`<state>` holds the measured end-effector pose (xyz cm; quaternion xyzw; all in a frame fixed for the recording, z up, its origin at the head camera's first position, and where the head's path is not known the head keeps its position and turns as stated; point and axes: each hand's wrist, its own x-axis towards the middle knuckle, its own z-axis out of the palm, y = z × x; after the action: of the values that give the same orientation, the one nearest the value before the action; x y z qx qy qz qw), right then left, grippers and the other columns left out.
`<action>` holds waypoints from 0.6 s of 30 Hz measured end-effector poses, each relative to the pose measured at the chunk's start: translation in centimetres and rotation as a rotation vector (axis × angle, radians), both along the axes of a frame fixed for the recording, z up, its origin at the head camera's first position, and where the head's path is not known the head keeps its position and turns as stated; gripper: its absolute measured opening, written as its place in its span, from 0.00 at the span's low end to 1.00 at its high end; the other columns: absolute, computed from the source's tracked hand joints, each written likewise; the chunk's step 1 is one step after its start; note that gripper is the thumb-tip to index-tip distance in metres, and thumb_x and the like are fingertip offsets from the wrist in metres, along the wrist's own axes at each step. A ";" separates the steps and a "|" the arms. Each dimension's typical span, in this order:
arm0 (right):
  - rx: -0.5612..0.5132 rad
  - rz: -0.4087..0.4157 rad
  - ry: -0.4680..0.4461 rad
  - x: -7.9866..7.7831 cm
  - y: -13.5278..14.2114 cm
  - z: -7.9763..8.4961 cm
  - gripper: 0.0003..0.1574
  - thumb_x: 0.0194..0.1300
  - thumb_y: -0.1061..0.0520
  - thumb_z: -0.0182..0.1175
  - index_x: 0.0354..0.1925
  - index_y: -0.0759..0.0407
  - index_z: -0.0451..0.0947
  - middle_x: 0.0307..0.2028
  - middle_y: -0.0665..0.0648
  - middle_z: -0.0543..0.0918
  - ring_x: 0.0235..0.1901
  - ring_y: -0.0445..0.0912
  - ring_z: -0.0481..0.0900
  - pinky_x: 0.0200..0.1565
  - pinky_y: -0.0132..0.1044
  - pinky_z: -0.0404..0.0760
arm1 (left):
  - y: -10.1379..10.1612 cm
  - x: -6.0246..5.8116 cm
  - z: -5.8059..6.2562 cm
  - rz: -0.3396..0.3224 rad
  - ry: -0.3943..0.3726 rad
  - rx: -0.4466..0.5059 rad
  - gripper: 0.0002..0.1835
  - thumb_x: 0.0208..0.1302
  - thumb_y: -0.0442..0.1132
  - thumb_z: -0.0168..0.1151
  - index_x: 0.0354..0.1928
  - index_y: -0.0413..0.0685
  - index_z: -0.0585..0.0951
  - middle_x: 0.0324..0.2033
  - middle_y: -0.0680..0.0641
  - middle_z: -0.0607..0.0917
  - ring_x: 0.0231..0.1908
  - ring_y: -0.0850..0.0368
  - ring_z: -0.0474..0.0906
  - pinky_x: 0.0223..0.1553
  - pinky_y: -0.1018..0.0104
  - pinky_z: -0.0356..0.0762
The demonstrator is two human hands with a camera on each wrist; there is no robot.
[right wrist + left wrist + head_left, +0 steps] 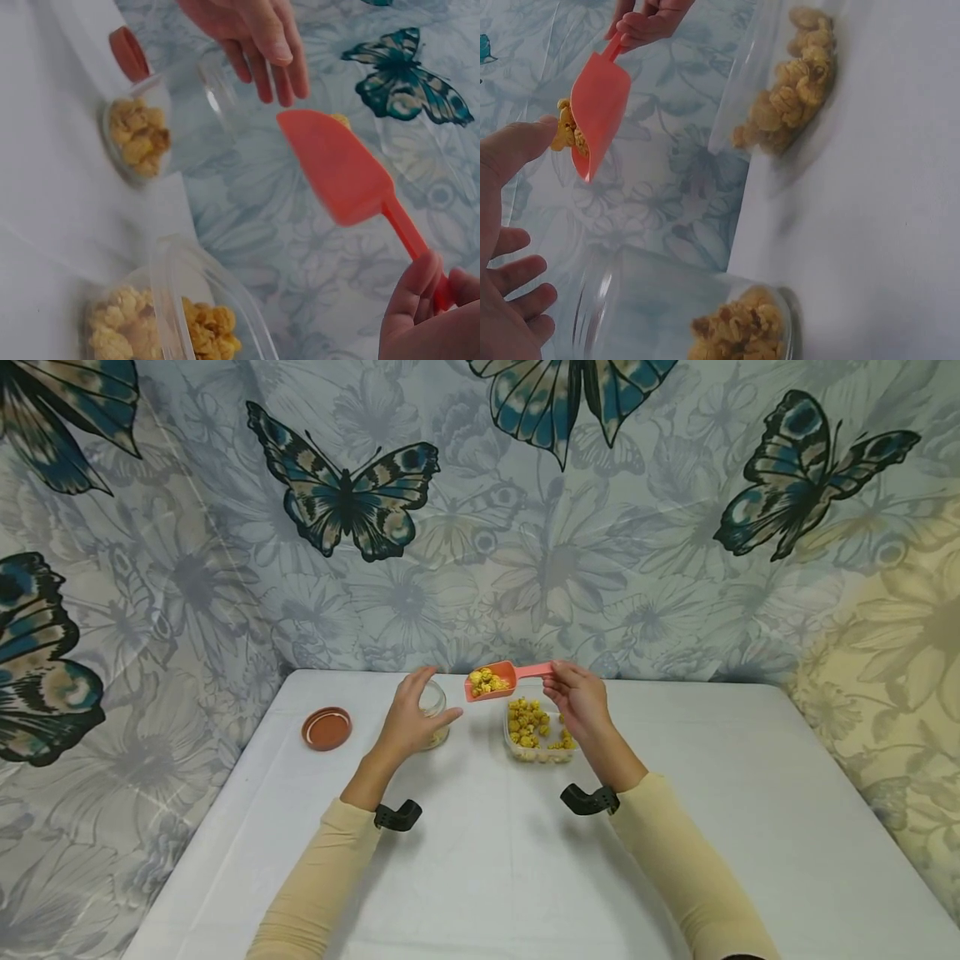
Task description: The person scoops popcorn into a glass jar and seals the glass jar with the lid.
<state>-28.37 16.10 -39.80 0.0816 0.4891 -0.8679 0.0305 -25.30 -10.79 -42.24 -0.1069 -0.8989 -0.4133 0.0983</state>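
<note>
My right hand [583, 697] pinches the handle of a coral-red scoop [341, 172], held level in the air. Yellow caramel popcorn [486, 682] fills the scoop's bowl. Below it stands a clear plastic tub [542, 755] with more popcorn inside. My left hand [408, 717] has its thumb and fingers spread, just above and beside a clear glass jar [652, 300]. Some popcorn [742, 326] lies at the jar's bottom. In the head view the left hand covers much of the jar. The scoop's tip points toward the jar from the right.
A brown-red round lid [327, 729] lies on the white-covered table [480, 868], left of the jar. Behind the table's far edge hangs a butterfly-patterned cloth [555, 568]. Each wrist wears a black strap mount [397, 816].
</note>
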 end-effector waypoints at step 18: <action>0.066 0.036 -0.014 0.1 -2.2 -0.4 0.09 0.72 0.58 0.55 0.47 0.62 0.73 0.27 0.51 0.83 0.27 0.38 0.83 0.33 0.26 0.84 | -2.6 -0.3 -1.3 0.103 -0.095 0.051 0.49 0.55 0.58 0.70 0.74 0.49 0.59 0.74 0.41 0.55 0.74 0.41 0.52 0.70 0.38 0.57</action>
<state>-28.27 13.88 -40.15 0.0801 0.5185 -0.8500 0.0467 -25.58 -13.34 -43.50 -0.0381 -0.8961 -0.4350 0.0796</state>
